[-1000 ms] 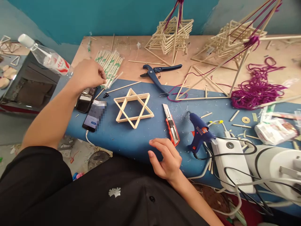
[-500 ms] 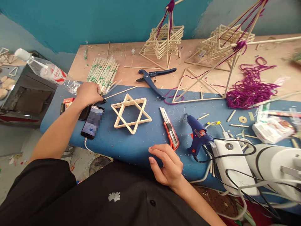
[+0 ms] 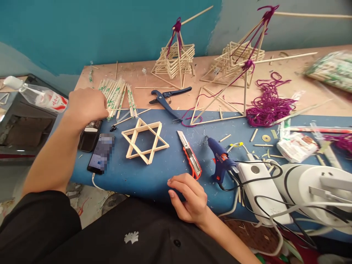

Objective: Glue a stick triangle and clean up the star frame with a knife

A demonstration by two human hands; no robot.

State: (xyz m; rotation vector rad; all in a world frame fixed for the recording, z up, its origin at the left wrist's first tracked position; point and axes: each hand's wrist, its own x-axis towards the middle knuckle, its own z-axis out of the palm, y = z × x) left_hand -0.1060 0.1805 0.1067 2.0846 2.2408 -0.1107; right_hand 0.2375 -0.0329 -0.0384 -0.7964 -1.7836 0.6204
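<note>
My left hand [image 3: 87,105] is closed at the left end of a thin wooden stick [image 3: 118,109], its fingertips partly hidden. Wrapped chopsticks in green-printed paper [image 3: 112,94] lie just past it. Below it are a dark case [image 3: 88,141] and a lit phone [image 3: 101,154] with a white cable. My right hand [image 3: 189,198] hovers by the table's front edge, fingers loosely curled and apart from the thumb, holding nothing. Closest to it lies an orange utility knife [image 3: 190,156], blade out. A six-pointed star of wooden sticks [image 3: 145,141] lies flat between my hands.
Blue cutters [image 3: 167,104] lie behind the star. A blue glue gun [image 3: 220,157], white power bank [image 3: 261,190] and cables crowd the right. Stick frames [image 3: 176,60] tied with purple yarn stand at the back, beside a yarn heap [image 3: 271,102]. A plastic bottle [image 3: 41,97] is far left.
The view has shifted, bringing a bag of chopsticks in at the right. My left hand has moved slightly left off the chopstick pile, a stick now at its fingers. My right hand keeps its pose.
</note>
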